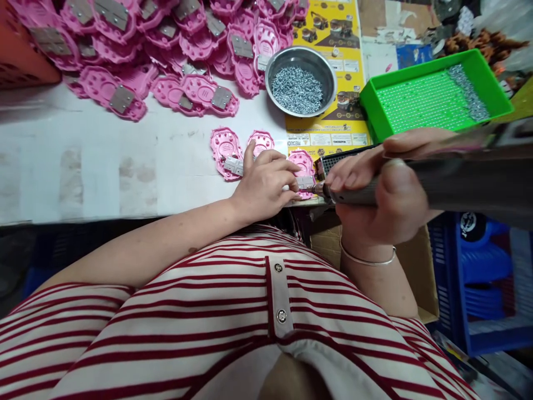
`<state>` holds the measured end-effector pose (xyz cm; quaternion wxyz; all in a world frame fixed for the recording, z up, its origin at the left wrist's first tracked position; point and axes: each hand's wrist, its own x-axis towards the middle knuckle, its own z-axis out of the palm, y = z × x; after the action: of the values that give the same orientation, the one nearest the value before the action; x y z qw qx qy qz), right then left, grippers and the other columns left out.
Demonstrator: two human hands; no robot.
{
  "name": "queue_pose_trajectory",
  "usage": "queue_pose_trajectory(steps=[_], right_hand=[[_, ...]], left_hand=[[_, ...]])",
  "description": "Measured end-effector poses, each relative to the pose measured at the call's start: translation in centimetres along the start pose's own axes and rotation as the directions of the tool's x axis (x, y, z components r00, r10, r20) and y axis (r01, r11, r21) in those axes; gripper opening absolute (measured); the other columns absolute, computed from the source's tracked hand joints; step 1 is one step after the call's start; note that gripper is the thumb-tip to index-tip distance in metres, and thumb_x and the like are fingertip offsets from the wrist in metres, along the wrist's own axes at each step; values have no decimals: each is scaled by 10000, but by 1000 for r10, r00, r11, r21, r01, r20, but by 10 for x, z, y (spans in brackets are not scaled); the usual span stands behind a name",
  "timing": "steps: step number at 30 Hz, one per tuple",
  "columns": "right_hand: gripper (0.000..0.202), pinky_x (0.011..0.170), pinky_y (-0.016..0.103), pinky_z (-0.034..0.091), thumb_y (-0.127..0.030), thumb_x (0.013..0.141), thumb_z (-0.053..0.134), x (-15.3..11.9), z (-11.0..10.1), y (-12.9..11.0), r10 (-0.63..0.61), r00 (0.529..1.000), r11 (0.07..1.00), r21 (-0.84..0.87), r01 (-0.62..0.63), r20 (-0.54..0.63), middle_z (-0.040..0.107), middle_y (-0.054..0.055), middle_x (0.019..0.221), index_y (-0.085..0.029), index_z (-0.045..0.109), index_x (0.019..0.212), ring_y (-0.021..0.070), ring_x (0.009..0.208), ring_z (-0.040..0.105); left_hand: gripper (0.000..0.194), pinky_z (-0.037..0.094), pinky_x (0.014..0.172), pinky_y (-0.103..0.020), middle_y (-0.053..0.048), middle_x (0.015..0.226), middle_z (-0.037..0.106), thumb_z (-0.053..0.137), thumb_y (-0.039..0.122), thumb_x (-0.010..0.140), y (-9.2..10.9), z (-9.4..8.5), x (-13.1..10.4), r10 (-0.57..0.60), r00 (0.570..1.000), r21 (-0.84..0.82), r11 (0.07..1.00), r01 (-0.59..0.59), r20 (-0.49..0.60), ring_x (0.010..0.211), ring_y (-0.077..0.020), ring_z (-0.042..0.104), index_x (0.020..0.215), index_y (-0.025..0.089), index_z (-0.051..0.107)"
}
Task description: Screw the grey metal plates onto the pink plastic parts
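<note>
My right hand (387, 194) is wrapped round a grey power screwdriver (449, 186), its tip meeting the metal plate of a pink plastic shell (300, 161) near the table's front edge. With curled fingertips at that shell's left side, my left hand (266, 180) grips it against the tabletop. Its index finger stretches over a second pink shell (262, 139), partly hidden by the hand. Just left lies a third pink shell (225, 144) with a metal plate (234, 165) at its lower edge. A dark perforated object (333, 158) sits beside the screwdriver tip, partly covered by my right hand.
A steel bowl (272, 91) of small screws stands ahead. To its right is a green tray (428, 103) with more screws. Pink shells with metal plates (125, 33) are heaped at the back left, by an orange bin (25, 50). A blue crate (447, 289) stands below right.
</note>
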<state>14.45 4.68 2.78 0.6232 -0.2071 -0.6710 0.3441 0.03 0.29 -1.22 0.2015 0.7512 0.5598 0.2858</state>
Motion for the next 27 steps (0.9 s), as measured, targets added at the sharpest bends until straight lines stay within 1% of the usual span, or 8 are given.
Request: queue_pose_trajectory(steps=[2, 6, 10, 16, 19, 23, 24, 27], right_hand=[[106, 340, 237, 345, -389, 908, 558, 7, 1, -8, -143, 989, 986, 92, 139, 28, 308, -68, 561, -287, 538, 889, 74, 373, 346], [120, 346, 241, 383, -290, 912, 510, 15, 3, -20, -163, 986, 981, 117, 157, 47, 325, -62, 558, -259, 490, 798, 81, 388, 380], [158, 322, 216, 392, -322, 903, 551, 16, 5, -22, -181, 981, 977, 124, 172, 66, 325, -73, 548, -259, 468, 785, 64, 367, 378], [192, 297, 232, 389, -411, 912, 534, 15, 4, -22, -111, 989, 993, 56, 106, 102, 294, -76, 514, -272, 460, 802, 77, 329, 363], [180, 298, 231, 376, -444, 900, 560, 11, 2, -17, -127, 991, 992, 25, 126, 45, 298, -79, 524, -281, 498, 852, 71, 335, 356], [144, 368, 231, 424, -437, 908, 564, 4, 1, -6, -92, 995, 995, -41, 90, -45, 333, -78, 559, -294, 544, 912, 60, 390, 392], [137, 380, 236, 431, -431, 903, 575, 3, 1, -3, -71, 995, 997, -34, 69, -72, 339, -78, 571, -301, 560, 940, 60, 402, 400], [198, 391, 253, 431, -448, 872, 620, -1, 5, 5, -24, 986, 1000, -3, 24, -167, 400, -80, 622, -317, 578, 1014, 58, 414, 397]], left_hand=[[107, 124, 1214, -675, 6, 1223, 736, 741, 316, 834, 1, -1, 0, -7, 1000, -1, 1000, 7, -27, 1239, -309, 537, 735, 274, 748], [92, 150, 1211, -653, 3, 1282, 708, 751, 327, 826, 3, -3, -1, -8, 999, -16, 1000, 7, -39, 1267, -310, 525, 750, 274, 745], [90, 175, 1209, -634, -1, 1284, 705, 768, 308, 813, 4, -3, -2, -7, 999, -32, 999, 6, -39, 1259, -295, 532, 743, 264, 734], [113, 147, 1222, -633, -1, 1291, 695, 764, 320, 821, 5, -2, -1, 6, 1000, -20, 1000, -7, -29, 1255, -278, 535, 740, 254, 720], [135, 137, 1216, -656, -14, 1337, 672, 781, 391, 811, 5, -1, 1, -6, 1000, 13, 1000, 6, -6, 1284, -313, 514, 803, 265, 732], [505, 81, 1192, -732, -90, 1456, 581, 839, 567, 700, 3, 0, 4, -21, 999, 87, 996, 17, 41, 1378, -416, 416, 1083, 256, 733], [531, 65, 1187, -745, -98, 1468, 568, 844, 574, 690, 2, 0, 5, -21, 998, 102, 995, 15, 56, 1392, -430, 398, 1098, 253, 732], [404, 37, 1182, -761, -82, 1493, 544, 858, 499, 706, 2, -1, 8, -28, 996, 125, 992, 17, 86, 1427, -442, 355, 1022, 272, 750]])
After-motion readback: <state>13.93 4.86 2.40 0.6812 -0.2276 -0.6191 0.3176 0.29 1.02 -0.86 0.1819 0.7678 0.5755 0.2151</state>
